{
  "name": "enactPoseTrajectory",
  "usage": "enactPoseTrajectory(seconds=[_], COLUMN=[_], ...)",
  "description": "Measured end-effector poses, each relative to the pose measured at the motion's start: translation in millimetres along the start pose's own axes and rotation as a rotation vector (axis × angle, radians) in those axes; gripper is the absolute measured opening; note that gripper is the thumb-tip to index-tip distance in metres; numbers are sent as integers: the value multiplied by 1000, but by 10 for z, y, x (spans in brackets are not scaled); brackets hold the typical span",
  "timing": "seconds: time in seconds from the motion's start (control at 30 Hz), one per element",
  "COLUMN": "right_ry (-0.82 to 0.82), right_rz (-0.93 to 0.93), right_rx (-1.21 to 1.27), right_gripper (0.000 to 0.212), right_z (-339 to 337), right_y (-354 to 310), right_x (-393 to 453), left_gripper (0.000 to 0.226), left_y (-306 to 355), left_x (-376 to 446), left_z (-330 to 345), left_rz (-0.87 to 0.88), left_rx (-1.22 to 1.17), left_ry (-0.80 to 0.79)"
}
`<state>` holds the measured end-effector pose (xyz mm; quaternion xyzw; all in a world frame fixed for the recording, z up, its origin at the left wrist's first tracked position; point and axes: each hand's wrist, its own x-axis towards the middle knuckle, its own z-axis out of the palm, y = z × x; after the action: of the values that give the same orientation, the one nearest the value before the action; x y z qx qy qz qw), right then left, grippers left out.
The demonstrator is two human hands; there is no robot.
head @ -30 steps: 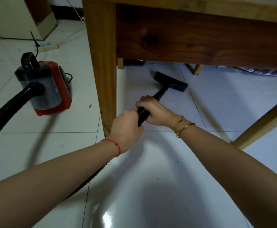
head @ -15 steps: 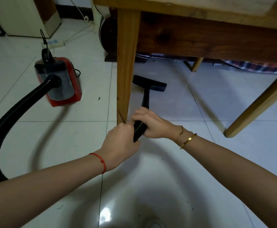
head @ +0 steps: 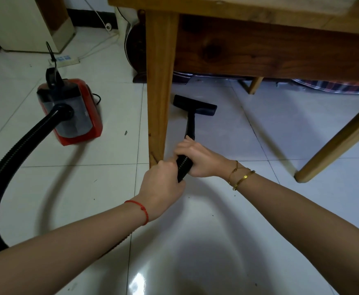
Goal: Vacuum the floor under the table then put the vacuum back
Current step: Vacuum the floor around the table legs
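Head view. Left hand [head: 162, 186]: clenched round the ribbed black hose [head: 14, 158] just behind the right hand; red cord at wrist. Right hand [head: 199, 160]: grasping the black wand [head: 190, 126]; gold bracelets at wrist. Floor nozzle [head: 195, 105]: flat on the white tiled floor [head: 259, 133], under the counter [head: 259, 43], just right of its near leg [head: 158, 86]. Red vacuum [head: 72, 111]: on the floor, left of that leg, hose attached. Power strip [head: 64, 60]: on the floor beyond the vacuum.
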<state>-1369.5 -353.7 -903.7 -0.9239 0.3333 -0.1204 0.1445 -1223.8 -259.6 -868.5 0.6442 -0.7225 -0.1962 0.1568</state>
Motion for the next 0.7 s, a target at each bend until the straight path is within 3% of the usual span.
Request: enactPoseTrajectory(seconds=[0.47, 0.7], right_ry=[-21, -69], right_rz=[70, 146], right_rx=[-76, -105], right_gripper=[22, 8], right_z=[-52, -48], right_y=[1048, 1138], right_x=[359, 379], left_gripper=[18, 24], left_y=[181, 211], left_x=[1045, 1179], left_z=[431, 455], left_rz=[-56, -81], left_rx=[6, 42], left_ry=[43, 14])
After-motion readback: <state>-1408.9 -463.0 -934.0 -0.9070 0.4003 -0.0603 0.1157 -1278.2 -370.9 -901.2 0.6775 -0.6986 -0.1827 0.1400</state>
